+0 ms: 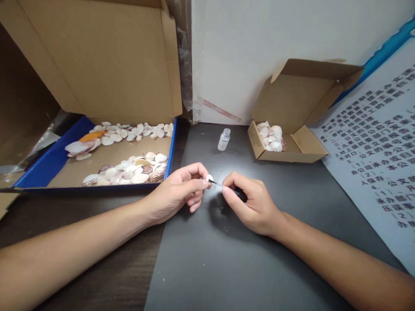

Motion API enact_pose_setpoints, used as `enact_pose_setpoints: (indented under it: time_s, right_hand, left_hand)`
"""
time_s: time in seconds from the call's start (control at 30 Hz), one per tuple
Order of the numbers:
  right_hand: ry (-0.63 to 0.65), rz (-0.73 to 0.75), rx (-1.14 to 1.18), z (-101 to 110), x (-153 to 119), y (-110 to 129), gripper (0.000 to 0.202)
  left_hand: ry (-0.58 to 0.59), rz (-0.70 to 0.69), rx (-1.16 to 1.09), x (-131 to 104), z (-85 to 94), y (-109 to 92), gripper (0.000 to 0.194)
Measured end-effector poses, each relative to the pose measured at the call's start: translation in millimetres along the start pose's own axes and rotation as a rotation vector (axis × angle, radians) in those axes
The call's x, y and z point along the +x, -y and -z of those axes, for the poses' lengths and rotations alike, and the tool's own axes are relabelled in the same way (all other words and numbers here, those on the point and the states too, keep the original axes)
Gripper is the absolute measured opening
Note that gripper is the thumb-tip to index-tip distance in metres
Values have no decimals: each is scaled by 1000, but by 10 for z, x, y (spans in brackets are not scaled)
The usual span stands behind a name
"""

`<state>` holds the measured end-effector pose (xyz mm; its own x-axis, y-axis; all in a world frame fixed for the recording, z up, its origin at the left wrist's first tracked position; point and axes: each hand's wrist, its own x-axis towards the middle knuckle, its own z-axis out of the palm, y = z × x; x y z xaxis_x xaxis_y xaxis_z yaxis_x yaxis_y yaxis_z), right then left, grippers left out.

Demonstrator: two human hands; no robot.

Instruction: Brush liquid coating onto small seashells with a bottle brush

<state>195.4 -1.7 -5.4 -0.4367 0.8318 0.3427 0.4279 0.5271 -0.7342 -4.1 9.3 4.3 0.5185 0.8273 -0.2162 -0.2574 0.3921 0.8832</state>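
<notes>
Between thumb and forefinger, my left hand (186, 186) pinches a small white seashell (210, 177) above the dark grey mat. A thin brush (215, 183) with a dark tip and a pale stem is gripped in my right hand (251, 201). Its tip meets the shell, or lies just in front of it. The brush's black handle is mostly hidden behind my right fingers. Beyond the hands stands a small uncapped glass bottle (223, 140) with a white label, upright on the mat.
At left, an open blue-sided box (113, 113) holds many shells in two groups. At right, a small open cardboard box (292, 156) contains white shells. A printed sheet (366, 172) lies along the right side. A white panel (233, 56) rises at the back.
</notes>
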Motion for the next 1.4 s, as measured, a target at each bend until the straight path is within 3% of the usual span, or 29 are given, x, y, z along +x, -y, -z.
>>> enact_pose_setpoints:
  time_s: [1.4]
  right_hand:
    - [3, -83, 3, 20, -7, 4, 18]
  left_hand:
    - [-13, 5, 1, -10, -27, -10, 21]
